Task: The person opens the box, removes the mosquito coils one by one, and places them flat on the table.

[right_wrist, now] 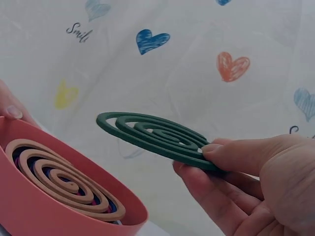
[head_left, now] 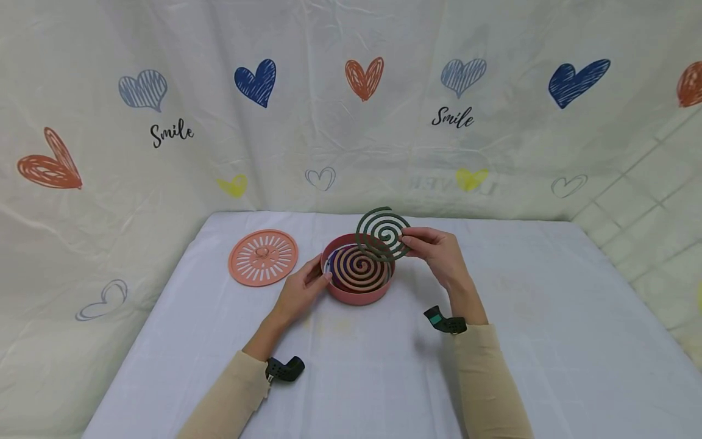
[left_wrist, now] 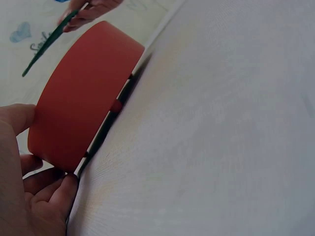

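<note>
A green mosquito coil is pinched by its edge between the thumb and fingers of my right hand. It hangs above the right rear rim of a round red tin, apart from it in the right wrist view. Inside the tin lies a tan mosquito coil, with dark blue and purplish layers showing through its gaps. My left hand grips the tin's left side, thumb at the rim and fingers under the lower edge.
Left of the tin, a round salmon-coloured slotted lid lies flat on the white-covered table. A pale curtain printed with hearts hangs behind the table's back edge. Each wrist wears a black camera band.
</note>
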`<state>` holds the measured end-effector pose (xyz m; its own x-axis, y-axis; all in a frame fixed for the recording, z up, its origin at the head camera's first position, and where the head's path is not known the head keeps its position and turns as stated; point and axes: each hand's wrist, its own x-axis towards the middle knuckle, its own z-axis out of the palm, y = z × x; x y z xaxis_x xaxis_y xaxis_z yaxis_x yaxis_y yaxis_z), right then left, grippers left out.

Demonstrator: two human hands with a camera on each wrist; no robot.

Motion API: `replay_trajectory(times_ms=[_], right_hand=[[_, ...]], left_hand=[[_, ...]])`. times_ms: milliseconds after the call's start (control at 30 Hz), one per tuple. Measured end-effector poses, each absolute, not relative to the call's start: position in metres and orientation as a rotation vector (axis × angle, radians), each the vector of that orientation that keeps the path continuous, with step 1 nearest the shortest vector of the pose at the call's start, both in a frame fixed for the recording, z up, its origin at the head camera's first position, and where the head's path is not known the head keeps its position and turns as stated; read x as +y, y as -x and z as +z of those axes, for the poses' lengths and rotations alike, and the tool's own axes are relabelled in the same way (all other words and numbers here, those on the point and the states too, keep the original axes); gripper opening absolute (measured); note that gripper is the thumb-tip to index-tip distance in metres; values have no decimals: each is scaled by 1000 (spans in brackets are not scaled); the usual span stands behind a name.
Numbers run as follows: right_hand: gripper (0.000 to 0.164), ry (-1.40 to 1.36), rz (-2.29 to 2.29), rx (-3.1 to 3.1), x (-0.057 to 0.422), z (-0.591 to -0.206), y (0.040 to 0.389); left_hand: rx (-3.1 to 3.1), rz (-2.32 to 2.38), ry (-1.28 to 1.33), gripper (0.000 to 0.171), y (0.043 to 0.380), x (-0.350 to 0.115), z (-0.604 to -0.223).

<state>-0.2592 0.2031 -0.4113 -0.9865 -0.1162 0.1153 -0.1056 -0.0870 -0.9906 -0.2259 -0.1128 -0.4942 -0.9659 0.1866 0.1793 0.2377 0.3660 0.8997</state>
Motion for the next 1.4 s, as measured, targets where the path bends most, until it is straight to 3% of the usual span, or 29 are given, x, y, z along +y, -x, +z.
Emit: replay_trajectory(times_ms=[1033,1400], right_hand=[[43,-273,-2568,2106,227,-445,280],[39,-505,-2512,2135,227,-454,284]], left_hand=[[-2603,-1713,376,66,227,-112,-493],[-2606,-1715,397,61,208,-108,-457]])
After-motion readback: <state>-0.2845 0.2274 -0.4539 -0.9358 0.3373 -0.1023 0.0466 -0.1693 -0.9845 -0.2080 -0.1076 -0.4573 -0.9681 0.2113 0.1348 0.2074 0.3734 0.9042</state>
